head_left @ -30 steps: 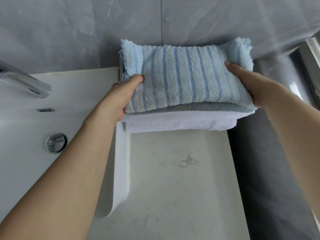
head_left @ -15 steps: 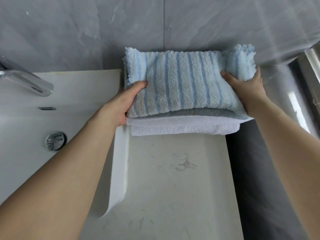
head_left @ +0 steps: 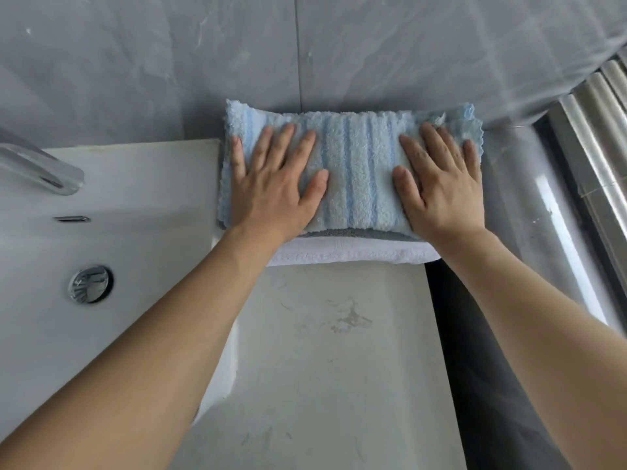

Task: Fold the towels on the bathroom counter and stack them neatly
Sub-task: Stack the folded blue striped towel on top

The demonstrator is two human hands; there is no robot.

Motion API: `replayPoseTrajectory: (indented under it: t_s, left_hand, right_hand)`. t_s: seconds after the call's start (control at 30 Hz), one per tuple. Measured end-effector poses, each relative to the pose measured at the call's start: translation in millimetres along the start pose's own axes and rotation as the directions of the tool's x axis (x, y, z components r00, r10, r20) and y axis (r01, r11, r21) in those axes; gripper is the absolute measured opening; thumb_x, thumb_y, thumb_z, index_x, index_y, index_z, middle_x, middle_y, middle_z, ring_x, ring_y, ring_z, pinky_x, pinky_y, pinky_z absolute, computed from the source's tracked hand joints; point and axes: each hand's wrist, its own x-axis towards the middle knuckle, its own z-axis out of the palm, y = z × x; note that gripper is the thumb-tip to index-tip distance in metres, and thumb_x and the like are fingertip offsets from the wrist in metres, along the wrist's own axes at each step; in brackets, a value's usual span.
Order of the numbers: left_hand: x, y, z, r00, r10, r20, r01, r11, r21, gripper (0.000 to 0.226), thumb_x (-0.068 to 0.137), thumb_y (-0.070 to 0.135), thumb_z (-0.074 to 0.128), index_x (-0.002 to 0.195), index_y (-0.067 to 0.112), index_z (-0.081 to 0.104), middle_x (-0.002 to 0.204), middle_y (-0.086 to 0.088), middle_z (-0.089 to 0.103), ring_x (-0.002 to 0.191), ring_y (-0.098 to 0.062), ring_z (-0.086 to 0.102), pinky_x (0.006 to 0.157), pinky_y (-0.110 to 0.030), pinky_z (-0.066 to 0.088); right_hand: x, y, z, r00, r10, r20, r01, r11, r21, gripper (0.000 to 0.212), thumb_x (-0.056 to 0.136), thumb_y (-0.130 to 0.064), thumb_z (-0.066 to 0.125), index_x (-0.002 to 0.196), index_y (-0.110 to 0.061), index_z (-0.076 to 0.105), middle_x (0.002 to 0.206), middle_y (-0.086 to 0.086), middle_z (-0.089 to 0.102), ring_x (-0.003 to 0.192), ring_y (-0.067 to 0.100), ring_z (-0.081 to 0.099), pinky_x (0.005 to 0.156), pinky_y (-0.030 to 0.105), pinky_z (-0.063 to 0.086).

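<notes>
Head view shows us a shiny tap at the far left, over a white sink with a round drain. Moving right, we see our left hand lying flat, fingers straight and spread, pressing on a blue striped towel in the upper middle. Under it we see a gray towel and a white towel, stacked on the pale counter against the gray wall. Our right hand presses flat too, fingers straight, apart from the left.
</notes>
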Motion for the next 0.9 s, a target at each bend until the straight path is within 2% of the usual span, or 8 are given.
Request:
replayPoseTrajectory:
  t_s: [0.3, 0.37, 0.47, 0.53, 0.6, 0.7, 0.8, 0.9]
  left_hand:
    - [14.1, -18.9, 7.0, 0.990, 0.111, -0.089, -0.108, 0.993, 0.039, 0.085, 0.089, 0.071, 0.005, 0.156, 0.022, 0.020, 0.163, -0.003, 0.019, 0.151, -0.025, 0.011, 0.118, -0.061, -0.001]
    - [5.3, -18.6, 5.4, 0.913, 0.347, -0.213, -0.342, 0.938, 0.065, 0.090, 0.087, 0.073, 0.018, 0.152, 0.013, 0.033, 0.159, -0.010, 0.031, 0.148, -0.031, 0.022, 0.116, -0.065, 0.004]
    - [-22.9, -6.1, 16.6, 0.699, 0.641, -0.316, -0.602, 0.766, 0.224, 0.078, 0.083, 0.055, 0.052, 0.145, 0.007, 0.046, 0.149, -0.016, 0.045, 0.139, -0.033, 0.037, 0.116, -0.062, 0.018]
    - [-46.0, -3.0, 29.9, 0.765, 0.602, -0.230, -0.530, 0.791, 0.307, 0.092, 0.079, 0.056, 0.059, 0.153, 0.009, 0.029, 0.158, -0.015, 0.029, 0.144, -0.035, 0.027, 0.115, -0.064, 0.019]
    - [-59.2, -4.2, 43.9, 0.866, 0.487, -0.114, -0.414, 0.825, 0.386, 0.116, 0.074, 0.068, 0.062, 0.158, 0.014, 0.004, 0.163, -0.013, 0.005, 0.149, -0.037, 0.011, 0.113, -0.071, 0.012]
    - [-52.2, -0.7, 52.2, 0.918, 0.392, -0.057, -0.323, 0.824, 0.466, 0.130, 0.067, 0.073, 0.066, 0.156, 0.017, -0.011, 0.161, -0.014, -0.015, 0.148, -0.040, -0.004, 0.106, -0.079, 0.007]
    - [-42.0, 2.1, 54.7, 0.923, 0.382, -0.051, -0.313, 0.820, 0.479, 0.131, 0.069, 0.072, 0.066, 0.155, 0.017, -0.016, 0.159, -0.015, -0.019, 0.147, -0.041, -0.008, 0.105, -0.079, 0.010]
    - [-35.5, 0.6, 54.9, 0.918, 0.390, -0.077, -0.315, 0.831, 0.458, 0.129, 0.070, 0.069, 0.067, 0.154, 0.018, -0.017, 0.159, -0.014, -0.017, 0.148, -0.038, -0.001, 0.107, -0.077, 0.010]
  right_hand:
    - [21.2, 13.6, 23.1, 0.996, -0.068, -0.063, 0.066, 0.997, -0.031, 0.058, 0.099, -0.048, 0.026, 0.145, -0.017, 0.043, 0.154, 0.013, 0.036, 0.144, 0.030, 0.028, 0.119, 0.051, 0.010]
    - [15.7, 15.7, 26.2, 0.964, -0.145, -0.223, 0.142, 0.989, -0.030, 0.041, 0.099, -0.031, 0.040, 0.131, -0.009, 0.053, 0.140, 0.022, 0.048, 0.130, 0.038, 0.044, 0.113, 0.053, 0.025]
    - [6.4, 14.7, 24.4, 0.871, -0.296, -0.392, 0.301, 0.952, -0.050, 0.015, 0.097, -0.012, 0.051, 0.109, -0.009, 0.057, 0.104, 0.019, 0.061, 0.087, 0.036, 0.055, 0.083, 0.044, 0.041]
    - [4.5, 12.8, 15.2, 0.851, -0.397, -0.344, 0.410, 0.911, -0.038, 0.013, 0.097, -0.010, 0.053, 0.107, -0.007, 0.061, 0.098, 0.016, 0.063, 0.079, 0.034, 0.057, 0.078, 0.042, 0.042]
    - [-2.5, 10.9, 5.7, 0.821, -0.468, -0.328, 0.482, 0.875, -0.040, 0.020, 0.097, -0.015, 0.056, 0.110, -0.002, 0.066, 0.104, 0.017, 0.065, 0.086, 0.036, 0.061, 0.085, 0.044, 0.046]
    - [-35.0, 4.9, 11.5, 0.775, -0.593, -0.218, 0.573, 0.805, -0.154, 0.052, 0.093, -0.033, 0.062, 0.135, -0.003, 0.053, 0.135, 0.021, 0.054, 0.123, 0.039, 0.053, 0.108, 0.051, 0.036]
    - [-63.0, 17.9, 39.2, 0.857, -0.515, -0.006, 0.479, 0.801, -0.359, 0.103, 0.078, -0.047, 0.072, 0.156, -0.017, 0.011, 0.162, 0.012, 0.008, 0.148, 0.037, 0.011, 0.119, 0.056, 0.011]
    - [-60.6, 26.4, 64.4, 0.913, -0.408, 0.020, 0.378, 0.825, -0.421, 0.128, 0.067, -0.053, 0.078, 0.153, -0.029, -0.014, 0.159, 0.002, -0.027, 0.146, 0.030, -0.022, 0.116, 0.054, -0.014]
